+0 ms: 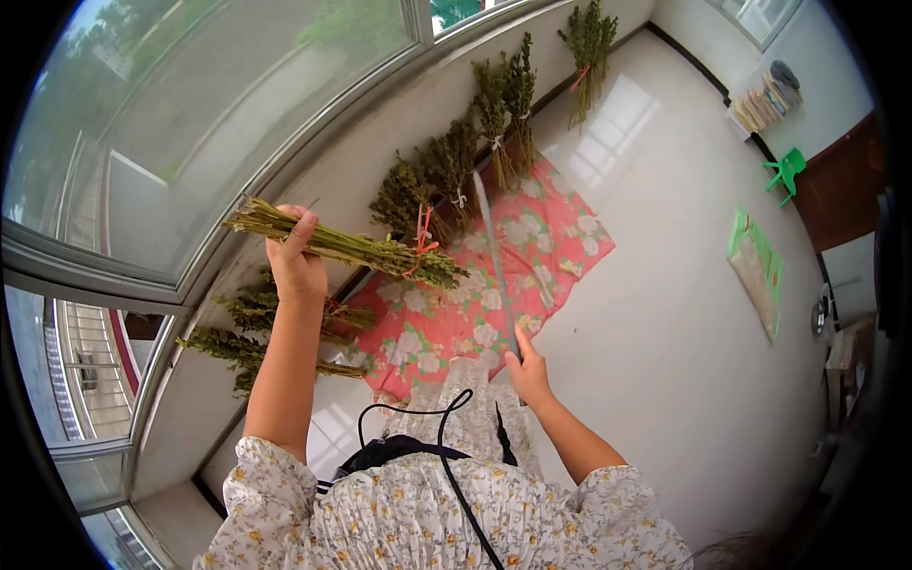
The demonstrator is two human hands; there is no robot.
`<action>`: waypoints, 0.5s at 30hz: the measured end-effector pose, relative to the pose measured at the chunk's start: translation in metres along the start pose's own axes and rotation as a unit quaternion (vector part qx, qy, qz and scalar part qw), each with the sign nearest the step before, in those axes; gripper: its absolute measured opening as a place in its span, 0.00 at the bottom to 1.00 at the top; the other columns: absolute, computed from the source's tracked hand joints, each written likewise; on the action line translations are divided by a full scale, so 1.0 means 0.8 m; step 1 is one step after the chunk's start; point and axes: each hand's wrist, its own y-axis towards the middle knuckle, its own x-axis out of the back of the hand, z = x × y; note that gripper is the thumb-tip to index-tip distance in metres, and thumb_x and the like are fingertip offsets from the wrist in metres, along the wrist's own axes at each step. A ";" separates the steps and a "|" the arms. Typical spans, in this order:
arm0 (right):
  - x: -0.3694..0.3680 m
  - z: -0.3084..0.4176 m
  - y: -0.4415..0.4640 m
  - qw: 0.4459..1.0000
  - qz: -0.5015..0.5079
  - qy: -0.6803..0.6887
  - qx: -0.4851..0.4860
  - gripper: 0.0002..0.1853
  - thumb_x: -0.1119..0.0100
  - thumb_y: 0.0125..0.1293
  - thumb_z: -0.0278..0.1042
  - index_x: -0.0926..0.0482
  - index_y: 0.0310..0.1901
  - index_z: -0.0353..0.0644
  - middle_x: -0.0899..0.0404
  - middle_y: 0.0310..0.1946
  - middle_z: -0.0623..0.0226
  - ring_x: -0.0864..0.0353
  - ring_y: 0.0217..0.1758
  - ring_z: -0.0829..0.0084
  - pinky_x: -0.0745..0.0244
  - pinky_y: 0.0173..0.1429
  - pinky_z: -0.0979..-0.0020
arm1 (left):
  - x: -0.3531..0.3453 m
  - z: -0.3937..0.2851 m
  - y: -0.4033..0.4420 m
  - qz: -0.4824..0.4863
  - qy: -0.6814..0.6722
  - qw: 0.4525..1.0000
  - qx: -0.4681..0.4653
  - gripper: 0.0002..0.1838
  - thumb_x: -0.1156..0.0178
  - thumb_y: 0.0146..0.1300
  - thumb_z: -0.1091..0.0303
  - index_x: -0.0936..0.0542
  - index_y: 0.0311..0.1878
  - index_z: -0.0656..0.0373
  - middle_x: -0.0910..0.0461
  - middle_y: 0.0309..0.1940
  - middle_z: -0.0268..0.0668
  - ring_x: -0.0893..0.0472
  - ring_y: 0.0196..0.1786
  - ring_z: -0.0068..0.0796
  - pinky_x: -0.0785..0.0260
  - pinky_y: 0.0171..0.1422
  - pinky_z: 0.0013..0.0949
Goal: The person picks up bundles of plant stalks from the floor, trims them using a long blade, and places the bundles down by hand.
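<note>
My left hand [296, 255] is closed around the stems of a bundle of dried plant stalks [356, 247], raised at the left. Red string ties the bundle near its leafy end, which points right and slightly down. In my right hand [528, 369] is a long, thin grey rod [496, 252] with a dark grip, its tip pointing up and away from me. The rod and the held bundle are apart. Beneath them a red floral cloth [408, 347] lies on the floor.
More tied plant bundles [446, 171] lean along the wall under the window [285, 114]. Others [252, 328] lie at the left. On the right are a small green chair [787, 175], a green-and-clear bag [756, 271] and a stack of papers or books [765, 102]. A black cable [446, 432] hangs at my front.
</note>
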 end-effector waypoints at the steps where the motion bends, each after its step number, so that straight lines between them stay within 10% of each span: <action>1: -0.007 -0.021 -0.007 0.992 0.089 -0.071 0.047 0.28 0.50 0.60 0.26 0.38 0.64 0.38 0.24 0.31 0.68 0.28 0.26 0.83 0.32 0.32 0.78 | -0.001 -0.002 0.000 0.001 0.000 1.000 -0.007 0.12 0.37 0.50 0.79 0.30 0.34 0.54 0.30 0.32 0.32 0.31 0.37 0.27 0.39 0.44 0.31; 15: -0.038 -0.039 -0.006 0.991 0.114 -0.022 -0.062 0.27 0.46 0.58 0.34 0.34 0.61 0.41 0.22 0.29 0.55 0.22 0.31 0.67 0.30 0.38 0.69 | 0.000 0.009 0.003 -0.013 0.017 1.000 -0.006 0.11 0.38 0.52 0.77 0.30 0.33 0.53 0.30 0.31 0.32 0.30 0.38 0.29 0.39 0.46 0.33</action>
